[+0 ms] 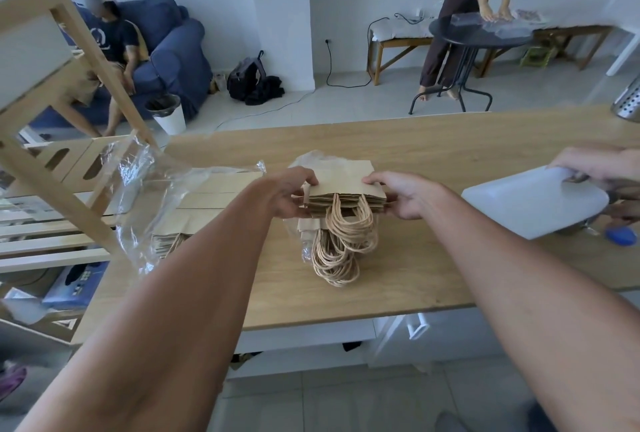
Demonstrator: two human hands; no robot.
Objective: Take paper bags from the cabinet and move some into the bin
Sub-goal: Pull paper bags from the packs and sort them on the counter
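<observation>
Step in hand: separating a batch of paper bags [346, 189] on the wooden counter [450, 141]. Left hand [294, 194] and right hand [407, 194] pinch opposite ends of the upper stack, fingers closed on it, handles hanging. Next move requires lifting the stack clear toward the white bin [533, 201] at right, held by another hand

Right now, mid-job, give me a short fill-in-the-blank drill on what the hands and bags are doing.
1. The left hand and right hand hold a stack of paper bags from ____ sides.
2. The bags' twisted handles point ____ the camera wearer.
3. Another batch of bags lies under clear ____.
4. The wooden countertop carries the white ____ at its right end.

Missing: opposite; toward; plastic; bin
</observation>
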